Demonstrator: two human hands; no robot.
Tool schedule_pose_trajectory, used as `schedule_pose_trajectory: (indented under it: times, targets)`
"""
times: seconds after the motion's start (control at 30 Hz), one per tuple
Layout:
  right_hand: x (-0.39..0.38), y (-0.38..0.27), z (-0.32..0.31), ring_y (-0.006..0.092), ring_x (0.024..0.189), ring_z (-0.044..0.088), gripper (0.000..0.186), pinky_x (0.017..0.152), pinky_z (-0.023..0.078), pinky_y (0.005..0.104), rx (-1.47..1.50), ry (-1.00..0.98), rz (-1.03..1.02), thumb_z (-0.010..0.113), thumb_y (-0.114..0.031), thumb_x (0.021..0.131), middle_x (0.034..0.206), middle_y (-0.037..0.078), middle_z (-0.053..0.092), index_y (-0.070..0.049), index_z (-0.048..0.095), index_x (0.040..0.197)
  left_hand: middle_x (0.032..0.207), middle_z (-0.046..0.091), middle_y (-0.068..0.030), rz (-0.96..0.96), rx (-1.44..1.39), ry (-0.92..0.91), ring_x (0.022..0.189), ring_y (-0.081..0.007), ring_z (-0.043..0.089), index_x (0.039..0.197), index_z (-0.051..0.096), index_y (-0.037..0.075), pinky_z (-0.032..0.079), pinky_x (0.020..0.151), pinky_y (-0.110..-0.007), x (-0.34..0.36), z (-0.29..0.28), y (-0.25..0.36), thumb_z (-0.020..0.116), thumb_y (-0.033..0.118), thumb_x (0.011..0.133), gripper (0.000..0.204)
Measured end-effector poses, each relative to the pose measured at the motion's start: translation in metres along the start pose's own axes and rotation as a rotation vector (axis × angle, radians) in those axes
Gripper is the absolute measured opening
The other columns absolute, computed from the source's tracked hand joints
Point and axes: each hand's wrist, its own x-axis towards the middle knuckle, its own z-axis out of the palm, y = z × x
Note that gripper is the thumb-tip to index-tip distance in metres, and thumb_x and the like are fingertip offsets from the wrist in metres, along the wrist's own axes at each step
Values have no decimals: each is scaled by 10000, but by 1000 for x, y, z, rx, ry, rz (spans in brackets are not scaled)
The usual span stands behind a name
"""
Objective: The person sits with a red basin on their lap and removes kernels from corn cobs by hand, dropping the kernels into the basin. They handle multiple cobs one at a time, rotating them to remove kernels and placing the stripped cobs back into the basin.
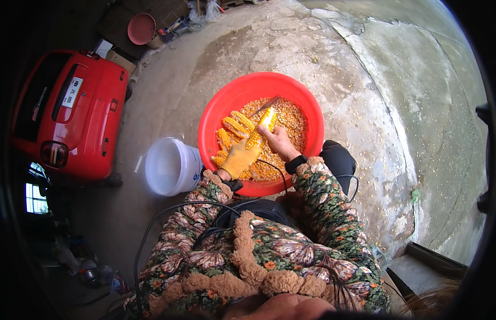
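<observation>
Centrally, a yellow corn cob is gripped over the near half of the round red plastic basin. Left hand, in a yellow knit glove, is closed around the cob's lower end. Right hand, bare, is wrapped round a slim metal tool whose point lies along the cob's glossy upper end. Loose kernels, small and granular, cover the basin floor; whole ribbed cobs are stacked at its left edge. Just left of the basin stands a white plastic bucket on cracked concrete ground. Red car sits well apart, far left.
</observation>
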Motion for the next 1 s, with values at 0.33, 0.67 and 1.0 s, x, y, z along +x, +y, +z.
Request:
schedule_pose_trajectory:
  times: [0.33,0.67,1.0]
  targets:
    - [2,-2,-2,78,430,398,472,388,296,286,-5,0,107,626,-479,873,531,-13,461,-42,571,704,939,650,-207,-611,-472,-18,882,-393,625,1064,594,19,510,746,-409,11,-12,24,589,199,818,305]
    - [17,19,-5,114,456,419,542,420,331,332,-38,28,4,612,-522,862,558,27,487,-27,525,660,944,643,-256,-662,-404,-137,933,-394,617,1103,585,14,497,776,-418,8,-2,8,594,311,817,412]
    - [-4,-6,0,98,479,426,547,437,328,315,-130,-41,132,683,-531,810,541,18,518,-10,624,652,963,626,-260,-701,-209,-133,940,-417,597,1145,561,27,483,773,-447,13,-2,23,615,288,828,414]
